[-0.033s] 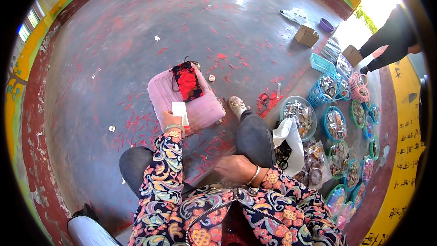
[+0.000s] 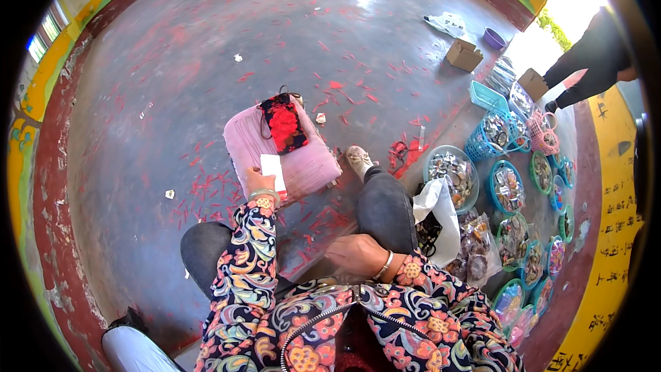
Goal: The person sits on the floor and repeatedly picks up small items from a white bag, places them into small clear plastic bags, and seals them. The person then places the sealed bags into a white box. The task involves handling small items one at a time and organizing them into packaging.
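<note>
My left hand (image 2: 258, 180) is closed on the side of a flat white rectangular piece (image 2: 273, 167) with a red end, resting at the near part of a pink cushion (image 2: 242, 145). On that cushion lies a black pouch with a red flower (image 2: 283, 124) and a dark cord. My right hand (image 2: 358, 255) is held low by my right thigh, back upward and fingers curled under; whatever is in them is hidden. Beside that thigh stands a white bag (image 2: 441, 217) with dark things inside, next to a clear plastic bag (image 2: 476, 255).
Blue baskets (image 2: 486, 136), green and pink ones, and a round clear tub (image 2: 451, 172) hold small shiny items at right. Red paper scraps (image 2: 213, 189) litter the floor. A cardboard box (image 2: 464, 54) and purple basin (image 2: 493, 38) stand farther back. Another person (image 2: 589, 55) is at far right.
</note>
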The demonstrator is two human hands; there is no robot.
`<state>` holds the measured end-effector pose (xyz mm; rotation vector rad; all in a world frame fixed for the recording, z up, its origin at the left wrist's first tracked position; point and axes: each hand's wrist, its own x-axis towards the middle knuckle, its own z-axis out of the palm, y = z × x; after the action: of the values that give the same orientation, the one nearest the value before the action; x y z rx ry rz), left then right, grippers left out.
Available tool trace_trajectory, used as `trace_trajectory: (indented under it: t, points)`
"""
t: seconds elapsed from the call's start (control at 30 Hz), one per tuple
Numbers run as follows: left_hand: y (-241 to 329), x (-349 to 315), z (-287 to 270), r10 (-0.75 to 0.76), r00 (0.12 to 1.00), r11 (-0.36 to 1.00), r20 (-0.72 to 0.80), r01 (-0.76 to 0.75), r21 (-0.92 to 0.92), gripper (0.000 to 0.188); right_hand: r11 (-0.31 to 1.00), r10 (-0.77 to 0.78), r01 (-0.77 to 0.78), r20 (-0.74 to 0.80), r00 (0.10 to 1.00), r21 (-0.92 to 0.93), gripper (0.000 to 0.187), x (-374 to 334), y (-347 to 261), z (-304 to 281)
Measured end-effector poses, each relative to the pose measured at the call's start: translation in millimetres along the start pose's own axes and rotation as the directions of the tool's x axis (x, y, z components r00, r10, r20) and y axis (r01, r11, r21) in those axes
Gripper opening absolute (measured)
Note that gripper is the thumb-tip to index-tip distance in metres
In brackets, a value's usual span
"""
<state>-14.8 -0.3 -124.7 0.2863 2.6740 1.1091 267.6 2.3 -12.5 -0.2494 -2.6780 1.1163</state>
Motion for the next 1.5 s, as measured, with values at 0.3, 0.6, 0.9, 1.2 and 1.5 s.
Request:
trace_trajectory:
  t: [0.3, 0.6, 0.9, 1.2, 1.5]
  points:
    - [35, -31, -21, 0.329, 0.661, 0.332, 0.675, 0.588, -0.737, 0.017, 0.959, 0.126, -0.077, -0.167, 0.978, 0.271, 0.012, 5, 15, -10]
    - [74, -139, -98, 0.497, 0.496, 0.350, 0.712, 0.637, -0.687, 0.024, 0.420, 0.511, -0.070, -0.172, 0.842, 0.905, 0.026, 40, 12, -53]
    - [48, -144, -67, 0.485, 0.565, 0.351, 0.668, 0.574, -0.740, 0.027, 0.455, 0.568, -0.168, -0.139, 0.811, 0.874, 0.021, 36, 20, -39]
    - [45, -142, -58, 0.465, 0.548, 0.332, 0.695, 0.620, -0.711, 0.021, 0.412, 0.603, -0.141, -0.153, 0.783, 0.900, 0.011, 38, 20, -35]
    - [48, -142, -65, 0.552, 0.465, 0.278, 0.692, 0.680, -0.678, 0.020, 0.224, 0.575, -0.126, -0.027, 0.817, 0.966, 0.013, 35, 23, -38]
